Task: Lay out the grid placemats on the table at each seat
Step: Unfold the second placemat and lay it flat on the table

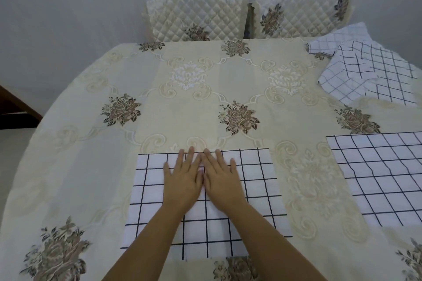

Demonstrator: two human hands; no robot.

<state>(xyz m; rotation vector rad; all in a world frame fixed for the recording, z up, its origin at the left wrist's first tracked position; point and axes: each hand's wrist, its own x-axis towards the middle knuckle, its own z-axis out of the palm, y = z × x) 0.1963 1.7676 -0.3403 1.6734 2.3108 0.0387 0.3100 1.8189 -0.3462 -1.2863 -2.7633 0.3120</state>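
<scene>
White grid placemat (251,189) lies at six o'clock; left hand (182,180) and right hand (222,180) press flat on it, fingers spread, gripping nothing.

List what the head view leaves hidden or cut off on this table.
- Middle of the near placemat: covered by the left hand and right hand, both flat on it.
- Right placemat: cut off by the frame's right edge.
- Far-right pile of placemats: overlapping and rumpled, so the count is unclear.
- Chairs: only the quilted backs show; the table hides the seats.
</scene>
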